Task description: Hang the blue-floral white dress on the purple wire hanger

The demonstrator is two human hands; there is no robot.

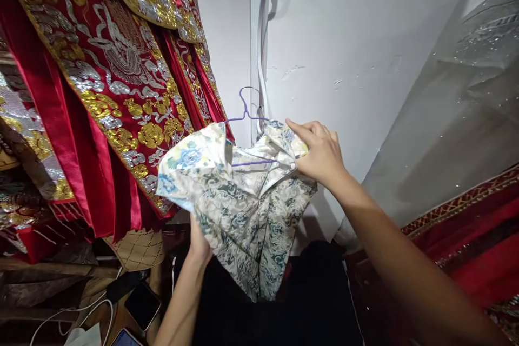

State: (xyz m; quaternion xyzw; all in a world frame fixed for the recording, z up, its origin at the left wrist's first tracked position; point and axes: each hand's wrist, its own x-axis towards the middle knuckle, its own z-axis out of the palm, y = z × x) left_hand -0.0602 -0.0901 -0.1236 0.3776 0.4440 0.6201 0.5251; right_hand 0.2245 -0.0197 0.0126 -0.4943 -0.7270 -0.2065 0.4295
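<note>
A short-sleeved floral blouse [243,216], cream with blue and green patterns, hangs on a purple wire hanger [245,113] in front of me. The hanger's hook points up, and its lower bar shows across the open neckline. My right hand [322,151] pinches the blouse at its right shoulder, with the thumb on top of the cloth. Under the left sleeve, my left hand [199,243] reaches up against the blouse; its fingers are hidden behind the fabric, so their grip cannot be made out.
A red garment [121,75] with gold and silver embroidery hangs at the left. White straps [263,38] run down the white wall [344,38]. Sheer glittery fabric [458,97] and red cloth [486,238] are at the right. Phones [142,305] and a white cable [109,308] lie lower left.
</note>
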